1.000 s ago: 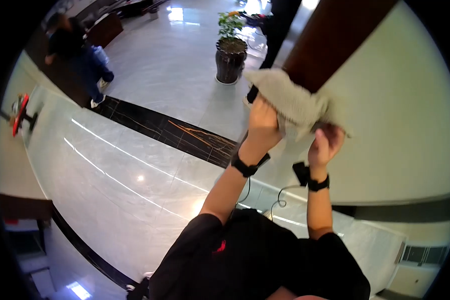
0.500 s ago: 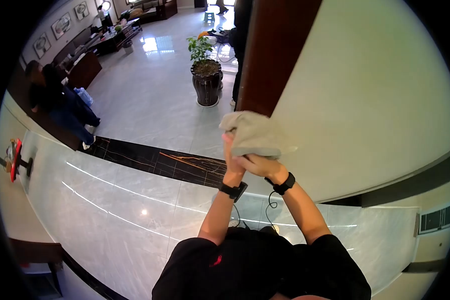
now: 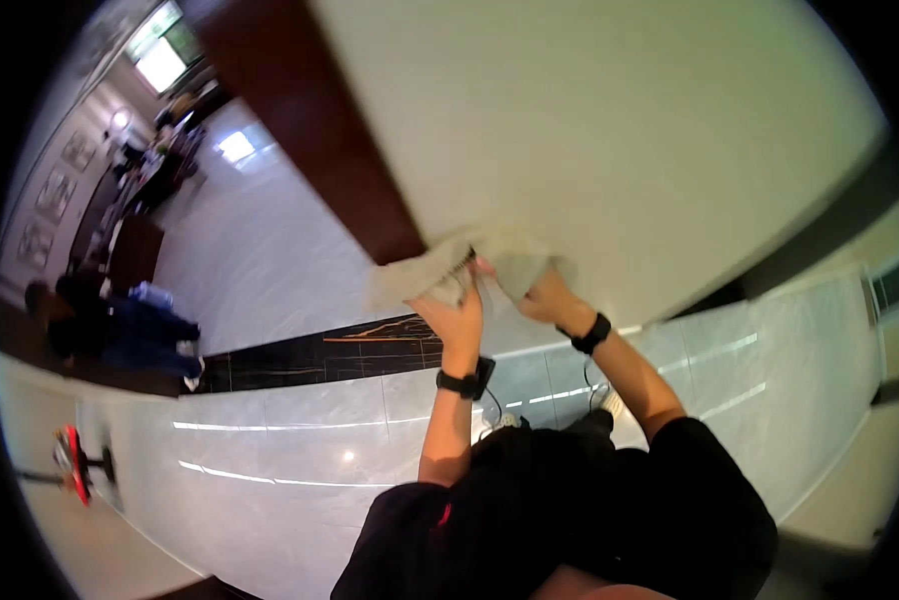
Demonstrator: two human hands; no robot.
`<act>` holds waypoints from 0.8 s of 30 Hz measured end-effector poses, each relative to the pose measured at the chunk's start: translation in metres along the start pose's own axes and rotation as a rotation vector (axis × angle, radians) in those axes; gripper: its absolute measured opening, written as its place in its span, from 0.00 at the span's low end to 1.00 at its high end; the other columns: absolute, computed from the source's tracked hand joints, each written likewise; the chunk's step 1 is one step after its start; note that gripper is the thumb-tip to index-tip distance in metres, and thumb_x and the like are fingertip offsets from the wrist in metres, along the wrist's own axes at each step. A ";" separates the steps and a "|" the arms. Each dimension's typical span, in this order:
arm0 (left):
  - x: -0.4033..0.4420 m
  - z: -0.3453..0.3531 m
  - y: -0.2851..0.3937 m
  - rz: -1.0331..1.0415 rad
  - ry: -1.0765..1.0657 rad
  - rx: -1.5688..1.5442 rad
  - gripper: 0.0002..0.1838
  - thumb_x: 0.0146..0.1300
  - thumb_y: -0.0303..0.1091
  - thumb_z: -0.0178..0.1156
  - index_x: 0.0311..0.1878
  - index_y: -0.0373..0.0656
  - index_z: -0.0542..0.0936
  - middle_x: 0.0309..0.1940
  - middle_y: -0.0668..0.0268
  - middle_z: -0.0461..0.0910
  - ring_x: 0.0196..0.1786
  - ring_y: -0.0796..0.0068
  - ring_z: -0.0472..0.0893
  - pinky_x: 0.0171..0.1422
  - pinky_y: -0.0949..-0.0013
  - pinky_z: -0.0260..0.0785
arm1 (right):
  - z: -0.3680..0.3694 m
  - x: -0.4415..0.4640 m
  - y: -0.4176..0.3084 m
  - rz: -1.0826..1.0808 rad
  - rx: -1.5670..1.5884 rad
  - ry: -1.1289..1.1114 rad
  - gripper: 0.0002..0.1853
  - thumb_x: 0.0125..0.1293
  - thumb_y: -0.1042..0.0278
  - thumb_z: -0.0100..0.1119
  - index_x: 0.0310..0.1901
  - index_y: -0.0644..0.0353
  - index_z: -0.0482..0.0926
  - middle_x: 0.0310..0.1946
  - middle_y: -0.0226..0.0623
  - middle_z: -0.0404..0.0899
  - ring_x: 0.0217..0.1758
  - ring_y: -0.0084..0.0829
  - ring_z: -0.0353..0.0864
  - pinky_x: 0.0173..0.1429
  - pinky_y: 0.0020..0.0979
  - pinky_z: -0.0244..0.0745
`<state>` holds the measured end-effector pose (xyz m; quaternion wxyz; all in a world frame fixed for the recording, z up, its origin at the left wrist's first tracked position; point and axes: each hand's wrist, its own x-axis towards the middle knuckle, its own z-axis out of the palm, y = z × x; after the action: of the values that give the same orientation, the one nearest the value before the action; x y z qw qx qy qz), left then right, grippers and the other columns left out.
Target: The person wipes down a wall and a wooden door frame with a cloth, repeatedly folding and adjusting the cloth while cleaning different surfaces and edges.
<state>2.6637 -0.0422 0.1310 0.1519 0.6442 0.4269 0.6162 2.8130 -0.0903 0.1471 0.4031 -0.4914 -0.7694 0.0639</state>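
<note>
A light grey-beige cloth [image 3: 420,277] is spread between my two hands, blurred in places, in front of the pale wall. My left hand [image 3: 457,318] is closed on its left part from below, with the cloth hanging out past the fingers. On the right, my right hand [image 3: 550,300] grips the other part with bent fingers. A dark zipper-like line runs along the cloth near my left fingertips. Both wrists wear black bands with thin cables.
A dark brown door frame [image 3: 320,130] stands ahead, beside the pale wall [image 3: 610,150]. A person [image 3: 120,330] in dark clothes is at the left. A red object [image 3: 75,463] is at the lower left wall. Dark floor tiles [image 3: 320,360] cross the doorway.
The view has swung right and tilted, and the potted plant has left it. My hands came together around the bunched cloth, then moved apart, stretching it between them.
</note>
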 end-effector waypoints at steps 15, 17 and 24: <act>-0.088 0.214 0.124 0.231 -0.545 -0.079 0.23 0.65 0.39 0.54 0.62 0.42 0.71 0.61 0.58 0.71 0.64 0.54 0.67 0.70 0.54 0.51 | -0.147 -0.104 0.098 0.590 -0.484 0.381 0.23 0.63 0.61 0.53 0.61 0.37 0.70 0.54 0.30 0.76 0.57 0.35 0.74 0.59 0.41 0.69; -0.100 0.237 0.138 0.191 -0.558 -0.140 0.23 0.65 0.40 0.54 0.62 0.41 0.70 0.62 0.56 0.70 0.64 0.54 0.67 0.70 0.54 0.51 | -0.166 -0.113 0.112 0.460 -0.514 0.437 0.27 0.62 0.61 0.52 0.64 0.28 0.67 0.58 0.26 0.74 0.63 0.33 0.70 0.63 0.43 0.65; -0.149 0.349 0.209 0.349 -0.578 0.058 0.37 0.66 0.51 0.53 0.63 0.24 0.61 0.67 0.37 0.54 0.67 0.36 0.54 0.70 0.40 0.38 | -0.315 -0.162 0.173 0.630 -0.620 0.608 0.30 0.57 0.72 0.51 0.64 0.39 0.68 0.53 0.30 0.78 0.52 0.35 0.78 0.53 0.37 0.72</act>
<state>3.0799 -0.1599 0.1147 0.1404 0.8597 0.2669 0.4123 3.1806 -0.2270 0.1814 0.4051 -0.7907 -0.4163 -0.1936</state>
